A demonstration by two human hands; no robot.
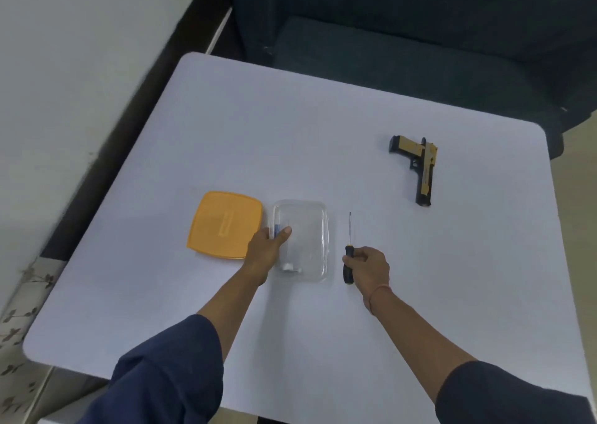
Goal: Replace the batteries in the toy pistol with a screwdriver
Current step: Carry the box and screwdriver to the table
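Note:
A black and gold toy pistol (420, 167) lies on the white table at the far right, muzzle toward me. A clear plastic box (308, 236) sits mid-table with batteries (290, 268) inside. My left hand (266, 251) grips the box's left wall, thumb over the rim. My right hand (370, 267) is closed on the black handle of a screwdriver (349, 233) whose thin shaft points away from me, just right of the box.
An orange lid (224, 223) lies flat left of the box. The white table (323, 133) has rounded corners. A dark armchair (403, 52) stands beyond its far edge. A pale wall runs along the left.

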